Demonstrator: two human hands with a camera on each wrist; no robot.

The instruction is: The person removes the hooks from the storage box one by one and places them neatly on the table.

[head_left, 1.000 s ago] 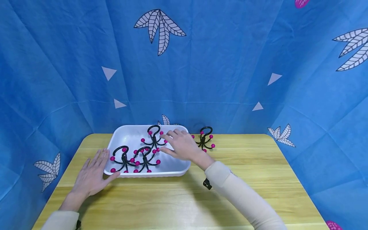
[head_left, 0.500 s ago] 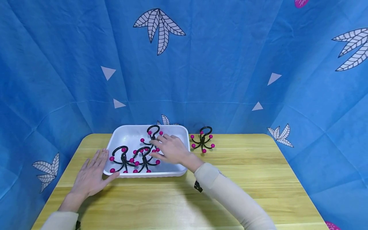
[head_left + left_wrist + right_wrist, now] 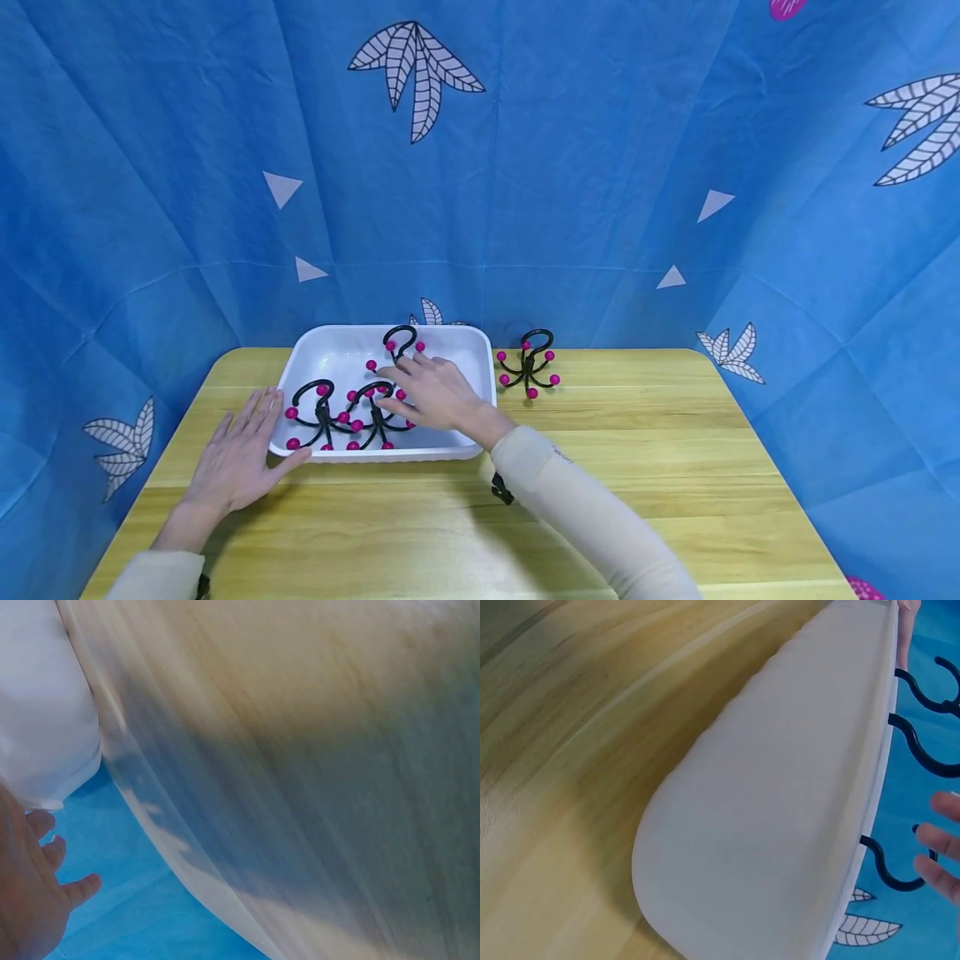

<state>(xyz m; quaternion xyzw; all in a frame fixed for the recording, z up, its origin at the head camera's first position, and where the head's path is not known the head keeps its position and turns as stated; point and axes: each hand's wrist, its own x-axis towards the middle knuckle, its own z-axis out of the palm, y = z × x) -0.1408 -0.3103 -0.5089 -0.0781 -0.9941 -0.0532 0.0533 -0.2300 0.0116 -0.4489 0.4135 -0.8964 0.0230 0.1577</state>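
A white tray (image 3: 480,367) holds three black hooks with several curved arms tipped in pink balls. The left one (image 3: 322,413) and middle one (image 3: 377,414) stand near the front wall; the back one (image 3: 401,337) is partly covered by my right hand (image 3: 435,393). That hand hovers over the tray's right half, fingers loosely extended toward the middle and back hooks. In the right wrist view its fingertips (image 3: 939,844) show spread near a hook's black loop (image 3: 900,881). My left hand (image 3: 236,458) lies flat with straight fingers along the tray's left end, thumb at the front corner.
Outside the tray, to its right, another black hook with pink balls (image 3: 529,365) stands on the wooden table (image 3: 637,467). A blue patterned cloth (image 3: 585,167) hangs behind the table and along both sides.
My right hand has moved left over the tray, away from the hook standing on the table, toward the middle hook. My left hand has stayed in place.
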